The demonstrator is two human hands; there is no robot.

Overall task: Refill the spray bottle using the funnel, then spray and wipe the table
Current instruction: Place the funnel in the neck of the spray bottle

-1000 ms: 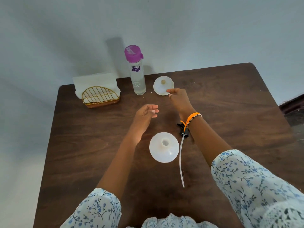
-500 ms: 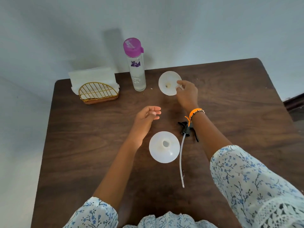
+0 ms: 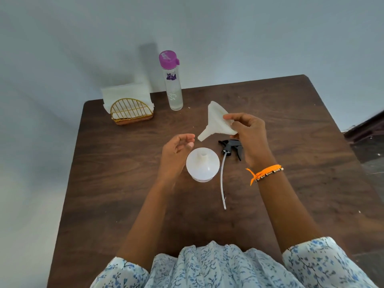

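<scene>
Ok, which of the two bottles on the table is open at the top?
The squat white spray bottle beside the left hand: its neck is bare. The tall clear bottle at the wall wears its purple cap.

A gold wire napkin holder [image 3: 131,111] with white paper napkins [image 3: 124,92] stands at the far left corner of the table. On the right wrist there is an orange thread bracelet [image 3: 265,173]. The sleeves [image 3: 324,265] are white with small blue flowers.

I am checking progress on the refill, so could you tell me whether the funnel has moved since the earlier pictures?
Yes. The funnel has left the table beside the water bottle; the right hand holds it lifted, nearer the spray bottle.
</scene>
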